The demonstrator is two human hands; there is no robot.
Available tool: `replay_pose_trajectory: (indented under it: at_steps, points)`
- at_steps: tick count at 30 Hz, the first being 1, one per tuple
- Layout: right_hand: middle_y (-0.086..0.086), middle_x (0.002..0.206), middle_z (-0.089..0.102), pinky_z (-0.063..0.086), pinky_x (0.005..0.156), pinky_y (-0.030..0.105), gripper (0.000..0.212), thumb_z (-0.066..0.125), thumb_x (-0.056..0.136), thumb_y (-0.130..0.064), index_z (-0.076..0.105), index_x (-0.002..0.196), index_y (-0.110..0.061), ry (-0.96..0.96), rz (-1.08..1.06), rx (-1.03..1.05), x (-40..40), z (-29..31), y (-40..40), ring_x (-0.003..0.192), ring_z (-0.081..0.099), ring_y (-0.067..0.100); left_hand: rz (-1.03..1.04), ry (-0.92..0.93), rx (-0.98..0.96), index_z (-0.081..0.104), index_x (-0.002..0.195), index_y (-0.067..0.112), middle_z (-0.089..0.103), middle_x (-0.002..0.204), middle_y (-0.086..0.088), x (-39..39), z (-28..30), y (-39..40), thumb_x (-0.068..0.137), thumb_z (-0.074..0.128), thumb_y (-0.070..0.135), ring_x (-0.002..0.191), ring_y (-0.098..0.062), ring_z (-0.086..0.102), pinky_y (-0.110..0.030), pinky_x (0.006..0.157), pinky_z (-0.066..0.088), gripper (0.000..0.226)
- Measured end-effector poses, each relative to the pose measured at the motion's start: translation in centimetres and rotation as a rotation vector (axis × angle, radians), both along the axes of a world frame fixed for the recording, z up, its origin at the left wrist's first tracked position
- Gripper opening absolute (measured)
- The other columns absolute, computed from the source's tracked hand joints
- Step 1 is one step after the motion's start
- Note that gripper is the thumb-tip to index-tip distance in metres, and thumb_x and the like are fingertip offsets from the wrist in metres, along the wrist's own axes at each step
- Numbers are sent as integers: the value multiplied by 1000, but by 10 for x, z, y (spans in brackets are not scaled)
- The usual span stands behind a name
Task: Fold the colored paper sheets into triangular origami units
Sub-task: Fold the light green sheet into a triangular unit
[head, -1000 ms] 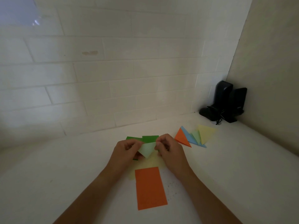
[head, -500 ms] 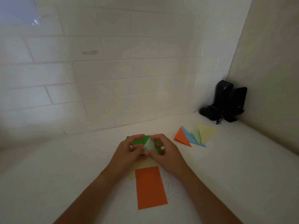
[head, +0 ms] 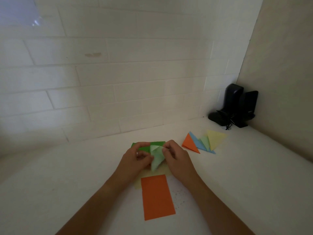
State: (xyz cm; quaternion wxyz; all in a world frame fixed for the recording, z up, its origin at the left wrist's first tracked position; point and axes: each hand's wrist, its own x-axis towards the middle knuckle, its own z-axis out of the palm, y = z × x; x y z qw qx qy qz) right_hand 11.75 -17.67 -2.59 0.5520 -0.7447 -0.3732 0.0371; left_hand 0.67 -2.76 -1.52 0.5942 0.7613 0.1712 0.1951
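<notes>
Two hands, left hand (head: 135, 157) and right hand (head: 176, 156), pinch the pale green paper (head: 156, 158) just above the counter (head: 237, 184); uneven finger pressure could skew the crease and spoil the triangle.

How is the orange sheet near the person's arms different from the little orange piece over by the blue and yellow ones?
The orange sheet is a flat, unfolded rectangle; the orange triangle is already folded to a point. The sheet looks larger than the triangle. The sheet lies alone between the forearms on the white counter, while the triangle heads a row overlapping the blue triangle. Neither is being touched. Both are the same orange paper.
</notes>
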Motion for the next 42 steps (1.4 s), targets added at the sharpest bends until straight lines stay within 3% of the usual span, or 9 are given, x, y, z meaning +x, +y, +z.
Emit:
replay_pose_trajectory:
  at_steps: [6, 9, 13, 17, 23, 26, 30, 37, 42]
  points:
    - [-7, 62, 49, 33, 51, 25, 17, 53, 103, -12, 54, 92, -25, -17, 32, -8, -1, 0, 0, 53, 39, 6, -24, -56, 108, 66, 114, 23, 69, 110, -5, -3, 3, 1, 88, 76, 2, 92, -25, 74, -45, 85, 62, 35]
    - [-1, 63, 55, 34, 50, 27, 15, 53, 102, -9, 57, 101, -23, -19, 26, 7, -1, 0, -1, 51, 42, 7, -52, -66, 141, 69, 100, 20, 70, 104, -2, -2, 2, 2, 89, 71, -1, 93, -22, 71, -33, 79, 58, 24]
    - [1, 78, 65, 43, 58, 39, 16, 54, 101, -8, 59, 101, -23, -50, 42, 20, -2, 2, -2, 64, 56, 23, -82, -56, 97, 68, 98, 14, 70, 99, -2, -3, 8, -3, 87, 62, 12, 84, -12, 67, -25, 74, 53, 12]
    - [-2, 85, 66, 50, 68, 44, 16, 56, 100, -9, 61, 104, -24, -40, 67, 26, -1, 1, -1, 76, 62, 23, -57, -57, 98, 70, 95, 19, 70, 94, -2, -3, 7, -1, 88, 61, 18, 82, -16, 68, -30, 73, 54, 12]
    - [-7, 118, 63, 53, 73, 21, 40, 65, 96, -7, 49, 127, -25, 66, 97, 49, -2, 4, -1, 93, 69, 10, 72, -55, 129, 70, 91, 12, 71, 86, -2, -1, 2, 3, 93, 69, 2, 69, -14, 69, -37, 69, 59, 11]
    - [-8, 118, 59, 56, 74, 25, 40, 71, 92, -9, 46, 119, -25, 77, 97, 55, -1, 4, 0, 94, 70, 13, 169, -81, 60, 68, 93, 7, 72, 91, -11, -2, 2, 5, 94, 70, 1, 70, -23, 74, -41, 69, 65, 6]
    - [-11, 109, 62, 56, 76, 24, 23, 76, 90, -20, 60, 106, -26, -11, 96, -7, 0, 0, 2, 94, 65, 8, 201, -99, -54, 66, 98, 2, 69, 93, -15, -5, 5, 5, 91, 73, -2, 75, -35, 76, -34, 65, 64, 11]
    - [-11, 127, 55, 55, 89, 21, 41, 75, 90, -14, 68, 130, -21, -66, 103, -62, 8, -7, 4, 102, 61, 3, 194, -37, -67, 67, 95, 4, 65, 93, -13, -1, 4, 4, 94, 68, 2, 73, -24, 76, -41, 73, 65, 2]
    - [-9, 124, 55, 53, 83, 18, 33, 74, 88, -9, 69, 118, -22, -74, 114, -40, 6, -6, 3, 97, 60, 3, 219, -36, -62, 67, 96, 2, 65, 91, -12, -1, 5, 4, 94, 67, 0, 69, -15, 71, -37, 70, 65, 3]
